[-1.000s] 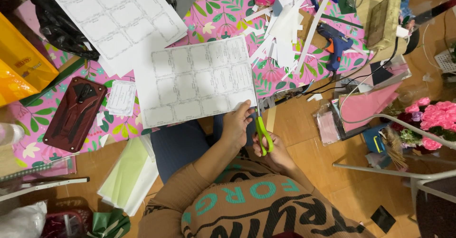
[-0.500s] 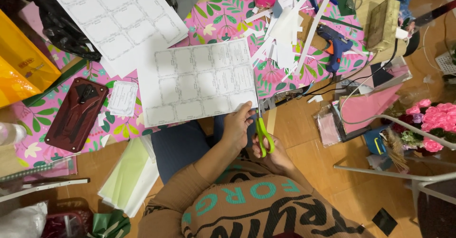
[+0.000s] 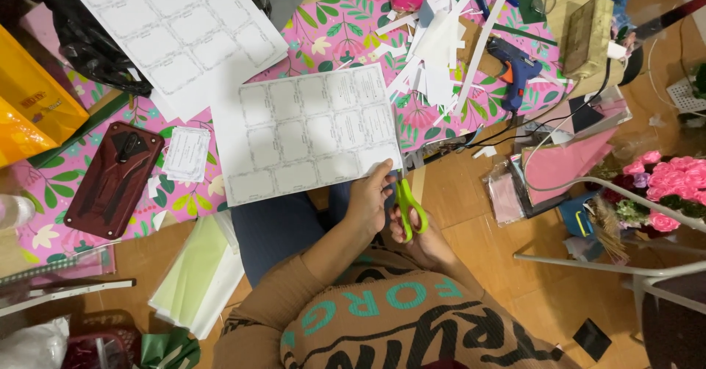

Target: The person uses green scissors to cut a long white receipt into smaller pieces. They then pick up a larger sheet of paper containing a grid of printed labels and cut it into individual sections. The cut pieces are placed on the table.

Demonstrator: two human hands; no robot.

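A white printed sheet [image 3: 309, 130] with a grid of label boxes lies over my lap and the pink floral mat [image 3: 346, 23]. My left hand [image 3: 370, 200] pinches its lower right corner. My right hand [image 3: 421, 238] grips green-handled scissors [image 3: 408, 206], whose blades point up along the sheet's right edge. A pile of white paper strips [image 3: 434, 41] lies just beyond the sheet.
A second printed sheet [image 3: 173, 27] lies upper left, by a black bag [image 3: 88, 45] and an orange bag [image 3: 29, 104]. A dark red phone case [image 3: 114, 178], small cut cards [image 3: 185, 154], pale green paper [image 3: 195, 277], a blue glue gun [image 3: 515, 71] and pink flowers [image 3: 658, 185] surround me.
The sheet and both hands have shifted slightly in view, with the scissors staying at the sheet's right edge. Otherwise little has moved.
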